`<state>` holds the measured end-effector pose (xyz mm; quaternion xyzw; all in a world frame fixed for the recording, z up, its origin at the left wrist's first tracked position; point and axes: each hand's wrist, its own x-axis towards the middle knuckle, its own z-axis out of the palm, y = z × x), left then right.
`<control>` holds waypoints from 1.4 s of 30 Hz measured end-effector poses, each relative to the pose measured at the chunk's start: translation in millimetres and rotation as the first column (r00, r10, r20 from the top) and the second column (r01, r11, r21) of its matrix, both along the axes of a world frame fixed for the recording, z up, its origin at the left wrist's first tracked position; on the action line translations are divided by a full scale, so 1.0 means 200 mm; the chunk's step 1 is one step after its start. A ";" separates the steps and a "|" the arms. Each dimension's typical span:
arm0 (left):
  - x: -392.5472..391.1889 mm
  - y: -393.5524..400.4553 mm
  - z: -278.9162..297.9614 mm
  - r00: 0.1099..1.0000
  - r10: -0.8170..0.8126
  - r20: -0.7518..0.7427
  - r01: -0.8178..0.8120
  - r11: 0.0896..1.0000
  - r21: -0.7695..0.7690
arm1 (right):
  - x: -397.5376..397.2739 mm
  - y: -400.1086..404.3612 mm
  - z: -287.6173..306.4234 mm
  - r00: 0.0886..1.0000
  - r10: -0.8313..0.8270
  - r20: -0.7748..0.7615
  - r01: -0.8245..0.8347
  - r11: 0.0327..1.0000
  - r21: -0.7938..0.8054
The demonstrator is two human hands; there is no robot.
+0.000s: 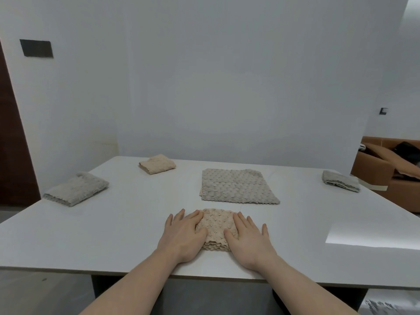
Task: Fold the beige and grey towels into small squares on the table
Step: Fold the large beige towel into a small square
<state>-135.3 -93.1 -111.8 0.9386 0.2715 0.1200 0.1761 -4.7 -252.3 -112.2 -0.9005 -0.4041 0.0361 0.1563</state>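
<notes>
Two bare forearms enter from the bottom of the frame, one from the lower left and one from the lower right, narrowing toward the wrists near the lower centre. No sleeve shows on either arm as far as the bottom edge. The left hand (pixel 183 235) and the right hand (pixel 248 237) are bare as well: no glove, ring, watch or band can be seen on the fingers or wrists. The fingers are slender with short nails, though fine detail of the nails is too soft to make out.
</notes>
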 end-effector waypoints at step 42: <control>0.01 0.00 -0.03 0.993 0.056 -0.106 -0.047 0.995 0.092 | 0.00 0.00 -0.03 1.000 -0.031 -0.007 0.031 0.999 0.017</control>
